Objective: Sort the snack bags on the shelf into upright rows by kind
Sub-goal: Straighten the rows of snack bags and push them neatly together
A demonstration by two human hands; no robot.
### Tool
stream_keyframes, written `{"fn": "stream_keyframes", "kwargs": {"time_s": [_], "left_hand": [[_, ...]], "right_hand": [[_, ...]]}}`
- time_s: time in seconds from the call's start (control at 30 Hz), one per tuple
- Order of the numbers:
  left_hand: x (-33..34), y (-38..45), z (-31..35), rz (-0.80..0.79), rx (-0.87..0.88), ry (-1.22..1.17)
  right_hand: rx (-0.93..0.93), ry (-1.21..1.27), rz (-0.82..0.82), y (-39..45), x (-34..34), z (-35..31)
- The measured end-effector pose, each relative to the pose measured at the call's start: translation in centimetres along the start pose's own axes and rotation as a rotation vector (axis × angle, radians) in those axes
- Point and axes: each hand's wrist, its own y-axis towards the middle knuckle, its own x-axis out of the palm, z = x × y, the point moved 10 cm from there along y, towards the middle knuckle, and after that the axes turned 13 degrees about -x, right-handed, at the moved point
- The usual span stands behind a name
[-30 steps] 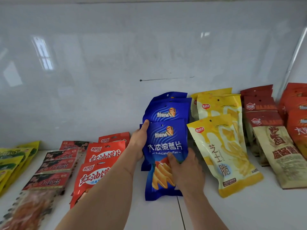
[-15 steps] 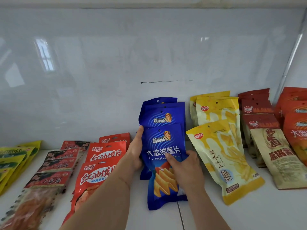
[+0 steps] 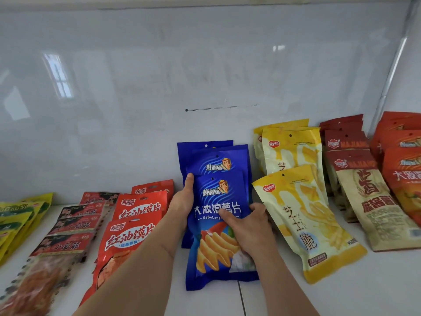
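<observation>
1. Bag in blue, the front blue bag [image 3: 218, 226], lies in the middle of the shelf [image 3: 341, 293], leaning back on the blue row [image 3: 211, 156] that stands against the far wall.
2. The left hand [image 3: 182, 205] grasps its left edge, thumb up along the side; the right hand [image 3: 248, 226] presses on its face, fingers curled round the right edge. Both are closed on this one bag.
3. Just to the right, the yellow bags [image 3: 303, 222] lean in their own row, the nearest one slumped low toward the near edge and almost touching the right hand.
4. Further right stand the brown-and-red bags [image 3: 373, 201], then the orange bags [image 3: 403, 169] at the frame edge. To the left lie the red bags [image 3: 132, 238], the dark red bags [image 3: 68, 236] and the yellow-green bags [image 3: 18, 220], all flat or nearly so.
5. Risk, as I judge it: the bag's foot sits well forward, so on release it may slide down flat and pull the row behind it along.
6. The right hand, drawing back, could also nudge the slumped yellow bag over the shelf's near edge.
</observation>
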Motion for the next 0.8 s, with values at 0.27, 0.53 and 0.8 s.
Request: {"fn": "stream_keyframes", "kwargs": {"time_s": [0.27, 0.53, 0.8], "left_hand": [[-0.3, -1.3, 1.9, 0.031, 0.150, -0.003], [0.6, -0.6, 0.1, 0.048, 0.087, 0.046], [0.8, -1.2, -0.1, 0.087, 0.128, 0.151]], "right_hand": [[-0.058, 0.096, -0.014, 3.3, -0.4, -0.1], [-0.116, 0.117, -0.048, 4.2, 0.1, -0.5], [-0.056, -0.041, -0.205, 4.1, 1.1, -0.1]]}}
